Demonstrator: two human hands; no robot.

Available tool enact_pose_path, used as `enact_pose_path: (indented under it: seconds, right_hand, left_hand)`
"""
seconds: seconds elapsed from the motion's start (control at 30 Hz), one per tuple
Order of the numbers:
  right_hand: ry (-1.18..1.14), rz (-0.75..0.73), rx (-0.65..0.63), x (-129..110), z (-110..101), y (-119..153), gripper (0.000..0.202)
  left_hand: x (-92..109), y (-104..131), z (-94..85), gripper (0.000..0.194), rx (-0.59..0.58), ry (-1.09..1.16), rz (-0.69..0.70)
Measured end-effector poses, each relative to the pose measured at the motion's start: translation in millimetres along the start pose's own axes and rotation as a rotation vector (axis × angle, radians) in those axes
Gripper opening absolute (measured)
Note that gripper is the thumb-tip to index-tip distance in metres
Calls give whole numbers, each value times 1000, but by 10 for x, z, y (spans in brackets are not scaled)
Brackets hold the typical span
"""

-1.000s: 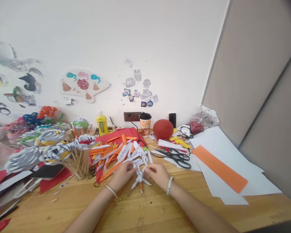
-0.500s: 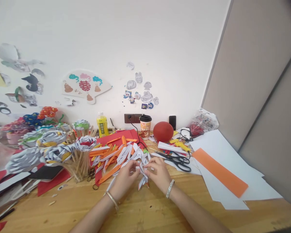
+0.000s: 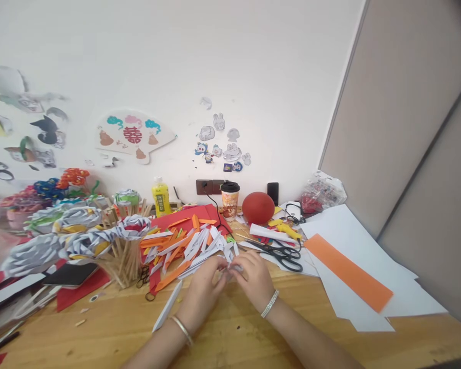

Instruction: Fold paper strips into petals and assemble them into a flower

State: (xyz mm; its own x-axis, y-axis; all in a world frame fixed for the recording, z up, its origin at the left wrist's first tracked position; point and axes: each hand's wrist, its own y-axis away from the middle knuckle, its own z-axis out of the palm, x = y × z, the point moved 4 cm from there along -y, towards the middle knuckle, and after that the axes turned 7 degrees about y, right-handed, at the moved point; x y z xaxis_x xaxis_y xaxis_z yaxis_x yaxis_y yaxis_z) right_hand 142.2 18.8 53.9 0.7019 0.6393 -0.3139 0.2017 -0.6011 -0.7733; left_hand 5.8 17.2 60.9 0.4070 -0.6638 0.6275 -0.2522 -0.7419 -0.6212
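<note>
My left hand (image 3: 206,283) and my right hand (image 3: 253,277) meet over the front of the table, thumbs and fingertips pinched together. Between them is a small piece of folded white paper (image 3: 230,268), mostly hidden by the fingers. Just beyond the hands lies a pile of folded white and orange paper strips (image 3: 182,246). One loose white paper strip (image 3: 167,306) rests on the wood beside my left wrist.
Black scissors (image 3: 282,253) and a yellow glue gun (image 3: 286,229) lie right of the pile. Behind stand a paper cup (image 3: 229,202), a red balloon (image 3: 258,207) and a yellow bottle (image 3: 161,199). Paper flowers on sticks (image 3: 90,241) crowd the left; white sheets (image 3: 353,266) and an orange strip (image 3: 348,271) cover the right.
Both hands have turned inward and drawn closer together. The pointed white pieces that hung below the fingers are out of sight, and the loose strip by my left wrist is now exposed.
</note>
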Motion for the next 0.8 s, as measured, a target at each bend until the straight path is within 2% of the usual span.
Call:
enact_pose_path:
  seconds: [0.2, 0.47, 0.8]
  right_hand:
    - [-104, -3, 15, -10, -12, 16, 5]
    - [-62, -37, 33, -20, -49, 32, 9]
    - [-93, -24, 63, -49, -93, 22, 7]
  left_hand:
    - [27, -8, -69, 5, -1, 2, 43]
    - [68, 7, -90, 9, 9, 1, 143]
    - [22, 26, -83, 12, -15, 16, 101]
